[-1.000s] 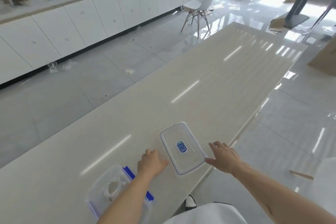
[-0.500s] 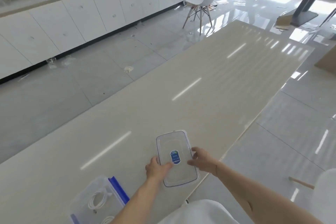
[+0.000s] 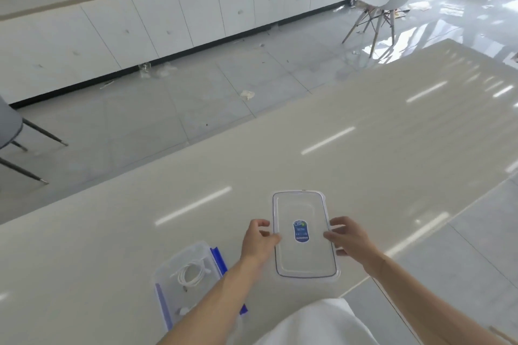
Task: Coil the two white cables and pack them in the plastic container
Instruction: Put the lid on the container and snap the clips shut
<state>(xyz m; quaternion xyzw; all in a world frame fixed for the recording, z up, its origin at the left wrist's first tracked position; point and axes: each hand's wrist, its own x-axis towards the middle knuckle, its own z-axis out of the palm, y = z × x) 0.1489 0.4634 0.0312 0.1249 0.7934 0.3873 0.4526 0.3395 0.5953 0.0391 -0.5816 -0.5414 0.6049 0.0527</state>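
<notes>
A clear rectangular lid [image 3: 304, 258] with a blue oval sticker is held just above the table, long side pointing away from me. My left hand [image 3: 258, 241] grips its left edge and my right hand [image 3: 349, 238] grips its right edge. The clear plastic container [image 3: 179, 266] with blue clips stands open on the table to the left of my left forearm. A coiled white cable [image 3: 190, 274] lies inside it. A second white piece lies lower in the container, partly hidden by my forearm.
The long cream table [image 3: 364, 134] runs away to the upper right; its right edge is close to my right arm. A white chair [image 3: 389, 0] and white cabinets [image 3: 168, 25] stand across the grey floor. A grey chair [image 3: 11, 131] is at the far left.
Both hands closed on the lid's sides and lifted it; it has turned from slanted to straight. The view shifted, so the container now sits more fully in sight.
</notes>
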